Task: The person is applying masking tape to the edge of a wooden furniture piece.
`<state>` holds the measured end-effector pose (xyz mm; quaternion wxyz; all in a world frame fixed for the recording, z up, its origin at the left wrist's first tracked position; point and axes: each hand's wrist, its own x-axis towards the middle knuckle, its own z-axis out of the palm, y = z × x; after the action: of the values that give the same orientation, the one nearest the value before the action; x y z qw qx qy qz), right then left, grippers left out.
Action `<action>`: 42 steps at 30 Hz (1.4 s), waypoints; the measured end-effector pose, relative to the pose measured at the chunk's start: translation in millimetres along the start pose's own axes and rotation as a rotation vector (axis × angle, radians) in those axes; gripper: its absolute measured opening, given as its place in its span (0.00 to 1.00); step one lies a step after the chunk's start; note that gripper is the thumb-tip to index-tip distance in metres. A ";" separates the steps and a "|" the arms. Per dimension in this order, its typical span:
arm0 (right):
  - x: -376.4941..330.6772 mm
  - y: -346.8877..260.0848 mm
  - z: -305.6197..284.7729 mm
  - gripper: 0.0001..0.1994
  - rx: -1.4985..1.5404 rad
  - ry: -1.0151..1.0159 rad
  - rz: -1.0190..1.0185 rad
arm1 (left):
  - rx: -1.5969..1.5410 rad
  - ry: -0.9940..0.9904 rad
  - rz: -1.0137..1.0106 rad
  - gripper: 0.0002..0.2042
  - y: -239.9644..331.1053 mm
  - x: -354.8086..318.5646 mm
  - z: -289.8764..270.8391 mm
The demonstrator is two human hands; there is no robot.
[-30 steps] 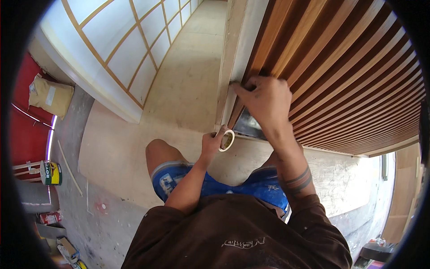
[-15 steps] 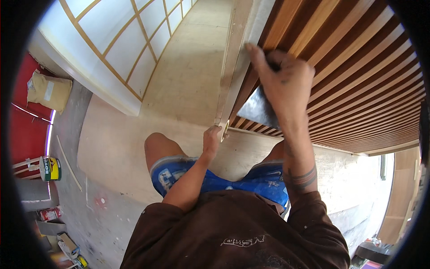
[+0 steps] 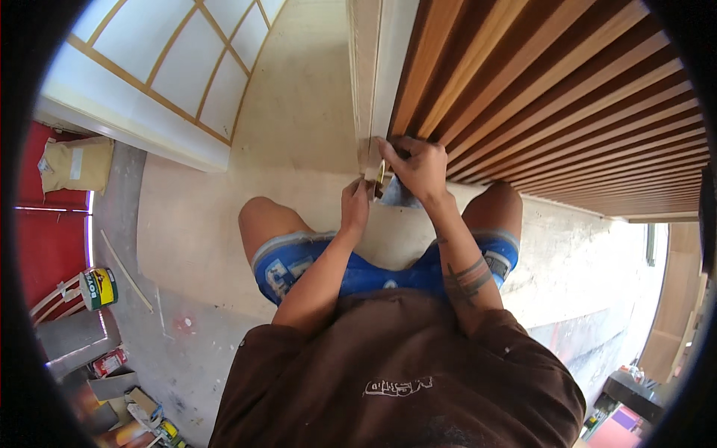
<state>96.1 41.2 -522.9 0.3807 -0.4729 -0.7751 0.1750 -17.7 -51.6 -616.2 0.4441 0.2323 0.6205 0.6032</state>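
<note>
Slatted panel (image 3: 538, 104); pale board (image 3: 194, 216) on grey floor (image 3: 198, 373)
Left grip (image 3: 355, 209), closed, holds tape roll (image 3: 380, 174); right grip (image 3: 424, 170), closed, holds scraper (image 3: 400, 194).

The tape roll (image 3: 380, 176) is just left of the scraper (image 3: 401, 193), with the screen (image 3: 179, 56) farther left and the slatted panel (image 3: 538, 112) right.

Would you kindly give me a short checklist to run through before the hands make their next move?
1. Masking tape roll held in the left hand: ok.
2. Metal scraper held in the right hand: ok, though its handle is hidden.
3. Scraper clear of the left hand: cannot tell; they are close, with the roll between.
4. Scraper apart from the right knee: ok.
5. Tape stuck to the white strip beside the wooden slat panel: cannot tell.
</note>
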 end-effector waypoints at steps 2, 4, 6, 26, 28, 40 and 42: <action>-2.6 14.2 6.9 0.19 0.035 -0.052 0.042 | 0.066 -0.054 -0.016 0.18 -0.2 -0.5 -1.3; -8.5 23.2 10.2 0.22 0.108 -0.082 0.051 | 0.065 -0.112 -0.037 0.16 -5.8 -5.0 -3.3; -9.4 25.5 12.5 0.23 0.096 -0.064 0.058 | 0.042 -0.097 -0.072 0.16 -5.6 -11.6 0.9; -9.0 11.2 24.8 0.24 0.051 0.076 0.076 | 0.126 -0.040 -0.072 0.19 -10.9 3.1 -6.5; -8.4 10.7 23.1 0.24 0.009 0.039 0.110 | 0.143 -0.077 -0.064 0.20 -8.7 2.2 -6.4; -5.5 6.0 28.7 0.23 -0.083 0.122 0.010 | -0.107 -0.140 -0.136 0.20 -31.2 18.1 -14.1; -4.2 6.5 23.6 0.22 -0.107 0.110 0.025 | -0.128 -0.182 -0.169 0.20 -29.4 20.9 -11.3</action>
<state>83.3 42.8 -544.2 0.3947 -0.5111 -0.7553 0.1118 -30.2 -45.4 -651.4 0.5616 0.2041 0.5554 0.5783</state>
